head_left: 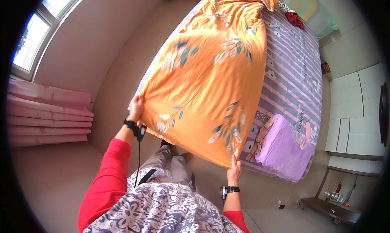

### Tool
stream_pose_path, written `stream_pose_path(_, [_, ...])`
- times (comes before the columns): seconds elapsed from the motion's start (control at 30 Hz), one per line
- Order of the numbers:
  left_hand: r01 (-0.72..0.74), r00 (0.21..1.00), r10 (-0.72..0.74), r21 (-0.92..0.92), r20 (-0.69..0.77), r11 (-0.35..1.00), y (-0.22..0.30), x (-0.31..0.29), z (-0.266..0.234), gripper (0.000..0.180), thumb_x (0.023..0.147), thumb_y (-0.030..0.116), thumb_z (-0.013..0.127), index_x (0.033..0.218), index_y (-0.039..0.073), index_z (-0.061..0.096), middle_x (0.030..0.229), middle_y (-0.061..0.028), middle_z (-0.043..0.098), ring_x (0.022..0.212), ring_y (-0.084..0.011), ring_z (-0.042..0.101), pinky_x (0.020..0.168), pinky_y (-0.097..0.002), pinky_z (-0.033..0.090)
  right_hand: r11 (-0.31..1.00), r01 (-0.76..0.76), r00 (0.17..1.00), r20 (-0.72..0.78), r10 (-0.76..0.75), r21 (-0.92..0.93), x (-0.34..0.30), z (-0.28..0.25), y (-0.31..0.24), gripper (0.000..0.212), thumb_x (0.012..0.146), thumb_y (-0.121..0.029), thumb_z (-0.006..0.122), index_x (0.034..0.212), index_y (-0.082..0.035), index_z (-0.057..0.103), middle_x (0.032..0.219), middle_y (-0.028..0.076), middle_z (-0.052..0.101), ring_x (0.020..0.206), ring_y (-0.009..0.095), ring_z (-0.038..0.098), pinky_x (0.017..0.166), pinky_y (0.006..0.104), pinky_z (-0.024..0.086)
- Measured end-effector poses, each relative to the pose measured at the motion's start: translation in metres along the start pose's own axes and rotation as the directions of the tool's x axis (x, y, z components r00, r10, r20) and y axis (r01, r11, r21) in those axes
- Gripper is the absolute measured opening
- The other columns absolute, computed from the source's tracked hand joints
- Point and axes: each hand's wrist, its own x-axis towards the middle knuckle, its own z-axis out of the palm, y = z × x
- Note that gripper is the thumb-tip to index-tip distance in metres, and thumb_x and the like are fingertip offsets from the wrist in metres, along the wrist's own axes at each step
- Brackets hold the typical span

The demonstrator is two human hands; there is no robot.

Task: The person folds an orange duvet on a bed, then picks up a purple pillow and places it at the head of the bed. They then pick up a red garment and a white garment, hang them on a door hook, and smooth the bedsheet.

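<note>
An orange duvet cover or quilt (203,86) with white flowers and blue-green leaves stretches from my hands toward the far end of the bed. My left hand (135,107) is closed on its near left corner. At the near right corner, my right hand (234,170) pinches the edge, with the thumb lying on top. Between the hands the near edge hangs fairly taut, while the far part is bunched in folds. Under it lies a striped grey and pink bed sheet (290,66). Parts of the cloth are blurred by motion.
A folded purple bedding bundle (284,147) lies on the bed's near right corner. Red cloth (294,20) and a pale green and yellow pillow (310,11) are at the far right. Pink curtains (48,113) hang at left by a window. White cabinets (357,111) stand at right.
</note>
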Motion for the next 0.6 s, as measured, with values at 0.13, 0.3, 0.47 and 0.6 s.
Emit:
stream_pose_path(0.13, [0.089, 0.996, -0.071, 0.36, -0.061, 0.929, -0.108, 0.006, 0.014, 0.024, 0.086, 0.016, 0.053, 0.106, 0.003, 0.06, 0.097, -0.0141, 0.065, 0.089, -0.0232, 0.062, 0.079, -0.0309, 0.044, 1.0, 0.0, 1.0, 0.009, 0.0, -0.03, 0.006, 0.031, 0.002, 0.063, 0.072, 0.005, 0.055, 0.128, -0.023, 0.049, 0.088, 0.015, 0.05, 0.077, 0.036, 0.057, 0.064, 0.0433, 0.046])
stream_pose_path(0.3, [0.07, 0.932, 0.003, 0.187, -0.361, 0.98, -0.114, -0.003, 0.008, 0.021, 0.089, 0.023, 0.051, 0.101, 0.008, 0.061, 0.087, -0.0148, 0.065, 0.081, -0.0283, 0.063, 0.069, -0.0349, 0.047, 0.996, 0.085, 0.996, 0.015, -0.084, -0.04, 0.0, 0.03, 0.013, 0.063, 0.071, 0.005, 0.056, 0.127, -0.024, 0.051, 0.082, 0.013, 0.047, 0.068, 0.034, 0.056, 0.058, 0.0437, 0.045])
stream_pose_path(0.47, [-0.115, 0.911, 0.197, 0.236, -0.362, 0.965, -0.101, -0.01, -0.008, 0.019, 0.088, 0.023, 0.052, 0.098, 0.009, 0.059, 0.086, -0.0164, 0.063, 0.082, -0.0335, 0.061, 0.068, -0.0387, 0.048, 0.995, 0.098, 0.992, -0.071, -0.1, -0.034, -0.012, 0.05, 0.007, 0.06, 0.073, 0.002, 0.056, 0.126, -0.023, 0.05, 0.086, 0.013, 0.049, 0.07, 0.035, 0.058, 0.06, 0.0439, 0.047])
stream_pose_path(0.6, [0.022, 0.984, 0.086, 0.587, -0.155, 0.809, -0.126, 0.002, -0.018, 0.017, 0.085, 0.022, 0.054, 0.092, 0.007, 0.058, 0.092, -0.0176, 0.06, 0.09, -0.035, 0.057, 0.077, -0.0438, 0.046, 0.983, -0.021, 0.954, 0.292, 0.075, -0.184, 0.008, 0.054, -0.015, 0.05, 0.078, -0.006, 0.055, 0.125, -0.021, 0.05, 0.092, 0.019, 0.056, 0.079, 0.037, 0.06, 0.066, 0.0461, 0.048])
